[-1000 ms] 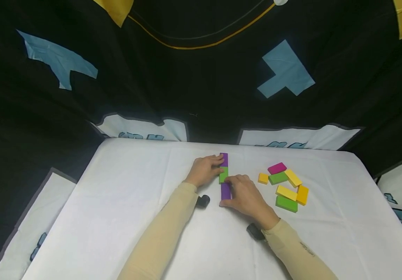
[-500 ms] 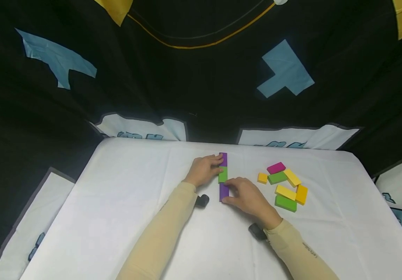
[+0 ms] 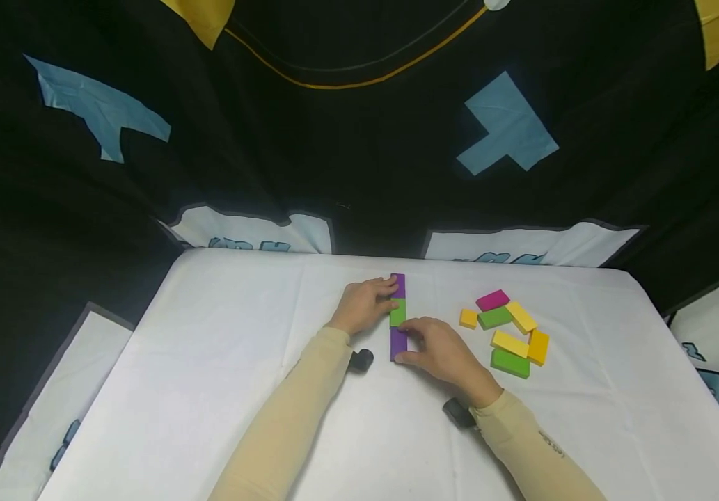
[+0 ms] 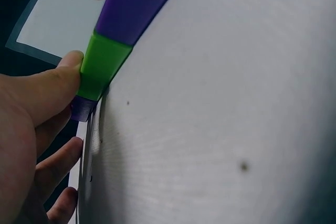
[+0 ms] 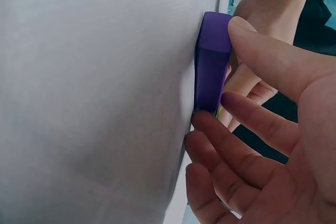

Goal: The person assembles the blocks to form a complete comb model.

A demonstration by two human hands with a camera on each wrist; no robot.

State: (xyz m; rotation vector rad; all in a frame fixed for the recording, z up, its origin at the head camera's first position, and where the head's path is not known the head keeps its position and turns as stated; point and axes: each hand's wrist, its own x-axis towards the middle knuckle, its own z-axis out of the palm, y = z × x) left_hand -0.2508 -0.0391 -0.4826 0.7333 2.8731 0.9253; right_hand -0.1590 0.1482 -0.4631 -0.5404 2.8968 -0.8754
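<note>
In the head view, a far purple block (image 3: 399, 286), a green block (image 3: 398, 312) and a near purple block (image 3: 399, 344) lie end to end in a straight row. My left hand (image 3: 362, 306) rests against the row's left side, thumb on the green block and a finger on the far purple one. The left wrist view shows that thumb (image 4: 60, 80) against the green side, other fingers off the blocks. My right hand (image 3: 443, 351) pinches the near purple block lengthwise, thumb at its near end; the right wrist view shows this purple block (image 5: 212, 66) close up.
Right of the row lie several loose blocks: a magenta block (image 3: 493, 300), a small orange block (image 3: 468, 318), green blocks (image 3: 510, 363), yellow blocks (image 3: 510, 344) and an orange block (image 3: 538, 347). A white cloth (image 3: 177, 390) covers the table; dark fabric hangs behind.
The near purple block has shifted slightly left with my right hand, from a small offset into line with the green block. My left hand has stayed in place.
</note>
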